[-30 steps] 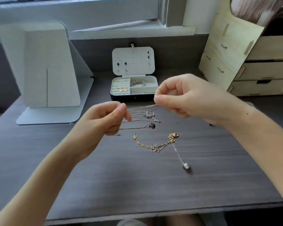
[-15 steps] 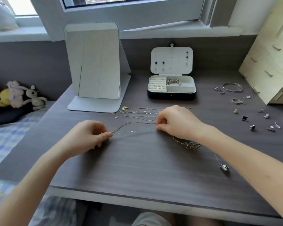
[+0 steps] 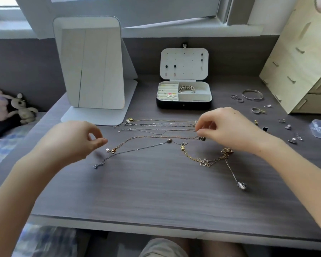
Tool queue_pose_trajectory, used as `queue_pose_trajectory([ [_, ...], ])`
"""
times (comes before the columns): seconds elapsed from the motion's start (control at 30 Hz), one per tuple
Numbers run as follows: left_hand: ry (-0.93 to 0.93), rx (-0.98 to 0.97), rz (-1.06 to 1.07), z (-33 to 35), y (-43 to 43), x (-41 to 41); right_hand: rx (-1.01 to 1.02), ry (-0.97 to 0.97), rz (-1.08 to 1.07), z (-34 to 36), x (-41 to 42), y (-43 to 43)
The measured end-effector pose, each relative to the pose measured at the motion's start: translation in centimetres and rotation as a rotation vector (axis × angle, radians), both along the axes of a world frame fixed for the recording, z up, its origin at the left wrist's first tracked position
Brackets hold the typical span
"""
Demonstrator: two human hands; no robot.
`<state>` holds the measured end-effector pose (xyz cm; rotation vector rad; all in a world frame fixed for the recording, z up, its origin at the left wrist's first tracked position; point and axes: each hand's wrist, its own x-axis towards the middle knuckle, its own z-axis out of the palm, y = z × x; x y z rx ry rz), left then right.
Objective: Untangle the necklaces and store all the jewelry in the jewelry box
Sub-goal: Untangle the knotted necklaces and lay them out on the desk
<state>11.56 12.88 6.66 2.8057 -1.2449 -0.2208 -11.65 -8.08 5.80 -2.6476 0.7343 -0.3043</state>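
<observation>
You have five chains [image 3: 156, 124] drawn out in near-parallel rows across the desk [image 3: 156, 191], in front of the open jewelry box [image 3: 183, 105]. Two more, one gold and one silver, lie knotted in a tangle [image 3: 208, 161] nearer you on the right, and the silver one trails off to a round pendant [image 3: 241, 186]. One bracelet [image 3: 186, 89] lies in the box's rear right compartment. Right of the box lie one bangle [image 3: 252, 94] and three rings [image 3: 256, 110], with small earrings [image 3: 293, 140] scattered beyond, too small to count. Your left hand [image 3: 72, 143] is near the left ends of the fourth and fifth rows, its thumb and forefinger tips together in a loop with no chain visible between them. Your right hand [image 3: 230, 130] sits at the right ends of the rows, fingers curled, its tips at the end of the third row and just above the fourth row's dark pendant [image 3: 202, 138]. Whether they pinch a chain, you cannot tell from here.
</observation>
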Motion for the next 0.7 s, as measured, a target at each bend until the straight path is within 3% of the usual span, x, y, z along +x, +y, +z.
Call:
queue_pose_trajectory([
  [0.17,-0.066,-0.175,-0.096,-0.1,-2.2,-2.4,0.02,0.046,-0.073,-0.3,-3.3,-1.2],
  [0.27,0.007,-0.318,-0.321,-0.9,-4.6,-5.9,0.04,0.083,-0.094,-0.6,-5.0,-1.7],
  [0.43,0.166,-0.31,-0.713,-3.1,-8.8,-10.4,0.103,0.113,-0.052,-1.7,-6.7,-2.1],
  [0.7,0.21,-0.369,-0.826,-5.2,-11.4,-12.2,0.202,0.034,-0.055,-2.8,-7.1,-3.0],
])
